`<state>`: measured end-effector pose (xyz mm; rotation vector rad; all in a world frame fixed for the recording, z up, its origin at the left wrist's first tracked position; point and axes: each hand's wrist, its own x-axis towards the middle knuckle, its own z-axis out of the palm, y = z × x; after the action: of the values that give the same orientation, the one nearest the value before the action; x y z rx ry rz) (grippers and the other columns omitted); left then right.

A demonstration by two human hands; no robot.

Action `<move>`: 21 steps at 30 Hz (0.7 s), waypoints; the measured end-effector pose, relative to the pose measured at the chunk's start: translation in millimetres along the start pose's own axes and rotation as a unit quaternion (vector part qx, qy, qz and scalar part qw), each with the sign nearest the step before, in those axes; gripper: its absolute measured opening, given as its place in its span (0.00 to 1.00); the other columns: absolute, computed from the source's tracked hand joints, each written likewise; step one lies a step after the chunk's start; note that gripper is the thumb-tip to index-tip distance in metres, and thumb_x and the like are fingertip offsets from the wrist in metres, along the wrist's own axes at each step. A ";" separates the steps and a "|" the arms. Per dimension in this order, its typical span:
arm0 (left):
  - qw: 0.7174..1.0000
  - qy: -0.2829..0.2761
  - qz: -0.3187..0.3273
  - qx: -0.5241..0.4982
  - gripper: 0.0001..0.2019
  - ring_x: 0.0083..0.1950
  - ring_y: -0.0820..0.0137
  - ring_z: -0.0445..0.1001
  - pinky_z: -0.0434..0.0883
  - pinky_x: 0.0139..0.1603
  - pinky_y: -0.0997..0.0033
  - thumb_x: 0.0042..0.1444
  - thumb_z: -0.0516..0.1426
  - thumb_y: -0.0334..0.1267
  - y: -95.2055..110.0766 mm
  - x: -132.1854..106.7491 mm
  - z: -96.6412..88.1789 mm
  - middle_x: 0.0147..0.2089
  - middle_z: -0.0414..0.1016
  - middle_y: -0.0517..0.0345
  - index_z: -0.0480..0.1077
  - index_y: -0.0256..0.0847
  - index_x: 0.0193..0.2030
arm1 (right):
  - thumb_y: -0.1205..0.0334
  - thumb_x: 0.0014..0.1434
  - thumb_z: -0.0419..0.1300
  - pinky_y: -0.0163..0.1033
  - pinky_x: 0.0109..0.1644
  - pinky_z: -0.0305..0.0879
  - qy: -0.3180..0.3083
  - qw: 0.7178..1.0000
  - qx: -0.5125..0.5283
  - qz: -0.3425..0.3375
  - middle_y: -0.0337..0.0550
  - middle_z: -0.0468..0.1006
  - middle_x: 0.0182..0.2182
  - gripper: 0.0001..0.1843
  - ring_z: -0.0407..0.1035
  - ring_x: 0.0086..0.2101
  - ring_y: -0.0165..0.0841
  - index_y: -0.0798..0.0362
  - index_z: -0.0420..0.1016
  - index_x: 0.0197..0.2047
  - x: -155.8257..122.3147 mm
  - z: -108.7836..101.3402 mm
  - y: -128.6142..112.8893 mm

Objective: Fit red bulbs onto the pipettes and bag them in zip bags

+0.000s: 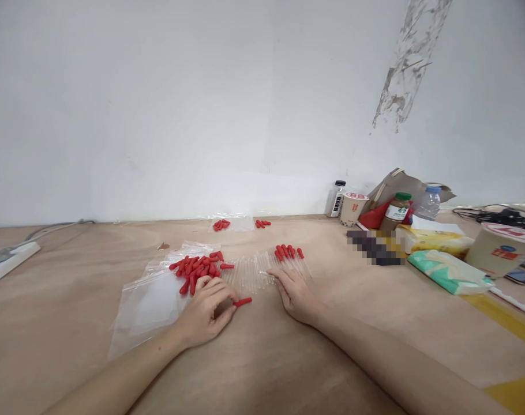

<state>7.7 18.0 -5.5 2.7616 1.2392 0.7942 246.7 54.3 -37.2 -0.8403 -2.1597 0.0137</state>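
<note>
My left hand (208,308) rests on the wooden table (262,357) with its fingers curled round a small red rubber cap (243,301) that sticks out past the fingertips. A pile of loose red caps (199,268) lies just beyond it on clear plastic bags (152,300). My right hand (295,291) lies flat, fingers stretched onto a row of clear thin tubes (256,274). Several tubes fitted with red caps (288,252) lie beyond its fingertips.
More red caps (221,225) in a clear bag lie near the wall. At the right stand cups (352,208), bottles (396,212), tissue packs (450,271) and cables (500,218). A white power strip (7,262) sits at the left edge.
</note>
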 end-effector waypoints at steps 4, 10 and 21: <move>0.999 0.006 -0.027 0.024 0.09 0.41 0.64 0.66 0.56 0.45 0.60 0.50 0.53 0.37 5.5 3.2 4.1 0.39 0.72 0.57 0.69 0.44 0.39 | 0.68 0.61 0.45 0.40 0.40 0.58 0.000 0.999 -0.039 -0.009 0.45 0.73 0.33 0.14 0.66 0.34 0.33 0.50 0.65 0.47 0.3 0.6 -0.6; 0.999 0.014 -0.027 0.035 0.10 0.38 0.66 0.66 0.56 0.40 0.62 0.57 0.51 0.43 8.0 9.0 14.6 0.36 0.72 0.56 0.72 0.45 0.34 | 0.66 0.61 0.47 0.40 0.42 0.53 -0.005 0.996 -0.075 -0.043 0.42 0.76 0.31 0.11 0.67 0.31 0.30 0.52 0.69 0.41 2.2 -2.6 -7.9; 0.994 0.068 -0.087 -0.026 0.09 0.39 0.66 0.67 0.60 0.44 0.62 0.60 0.47 0.41 3.2 7.6 19.5 0.36 0.72 0.57 0.66 0.42 0.37 | 0.65 0.61 0.46 0.39 0.41 0.52 -0.008 0.998 -0.055 -0.035 0.42 0.77 0.31 0.11 0.67 0.30 0.29 0.52 0.69 0.39 2.4 -1.4 -21.0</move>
<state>23.0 24.9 -18.4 2.5527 1.4366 0.9959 234.7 39.0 -28.8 -0.8285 -2.2200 -0.1366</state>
